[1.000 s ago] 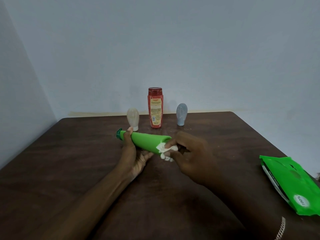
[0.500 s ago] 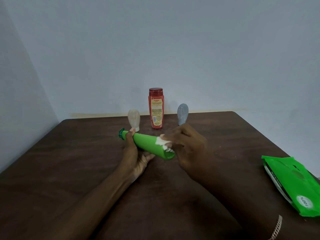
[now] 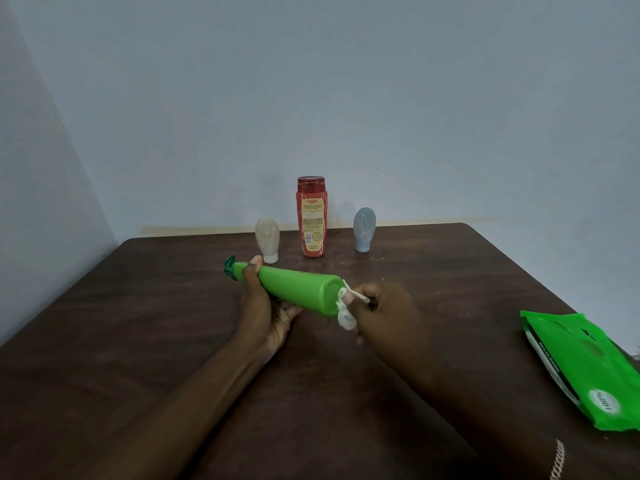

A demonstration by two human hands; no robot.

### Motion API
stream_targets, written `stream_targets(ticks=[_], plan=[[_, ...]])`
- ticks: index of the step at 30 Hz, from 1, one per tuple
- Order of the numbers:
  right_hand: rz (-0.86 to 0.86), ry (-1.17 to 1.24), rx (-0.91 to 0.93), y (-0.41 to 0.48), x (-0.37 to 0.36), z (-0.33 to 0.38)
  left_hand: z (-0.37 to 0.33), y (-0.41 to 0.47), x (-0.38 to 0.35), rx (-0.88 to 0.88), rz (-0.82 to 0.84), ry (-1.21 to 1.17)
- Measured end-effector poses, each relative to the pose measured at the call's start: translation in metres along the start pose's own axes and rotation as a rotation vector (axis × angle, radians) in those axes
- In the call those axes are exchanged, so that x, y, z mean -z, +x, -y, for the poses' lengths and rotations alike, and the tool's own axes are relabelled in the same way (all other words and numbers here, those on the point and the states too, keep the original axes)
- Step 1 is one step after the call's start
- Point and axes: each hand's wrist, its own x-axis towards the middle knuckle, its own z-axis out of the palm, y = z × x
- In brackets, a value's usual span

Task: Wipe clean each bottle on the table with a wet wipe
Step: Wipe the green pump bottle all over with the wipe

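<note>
from the head view, we hold the green bottle (image 3: 294, 289) on its side above the dark surface (image 3: 138, 323), cap end to the left and base to the right. our left hand (image 3: 263, 306) grips it near the cap, fingers (image 3: 291, 311) curled under the body and thumb over the top. our right hand (image 3: 388, 313) pinches a crumpled white wipe (image 3: 344, 313) in its curled fingers, and the wipe touches the rim of the bottle's base. near the far edge three more bottles stand upright in a row, apart from each other: a beige bottle (image 3: 267, 239) on the left, a taller red bottle (image 3: 311, 216) in the middle, and a grey bottle (image 3: 364, 233) on the right. a green wipe pack (image 3: 585, 368) lies flat near the right edge, well apart from our hands. a chain bracelet (image 3: 557, 460) shows on the right wrist.
</note>
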Motion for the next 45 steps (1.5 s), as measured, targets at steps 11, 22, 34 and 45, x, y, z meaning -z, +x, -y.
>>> stream_targets(ticks=[11,22,34,45], plan=[[0.052,0.445,0.123,0.002,0.022,0.027,0.003,0.004,-0.002,-0.023,-0.031,-0.039],[0.190,-0.511,0.681,0.010,0.023,-0.003,0.000,-0.002,-0.005,-0.021,-0.090,-0.039],[-0.219,-0.195,0.184,0.047,0.038,-0.057,-0.015,-0.023,-0.065,-0.135,0.170,0.178],[-0.593,0.118,-0.250,0.066,0.077,-0.103,0.003,0.039,-0.212,-0.273,0.389,0.666]])
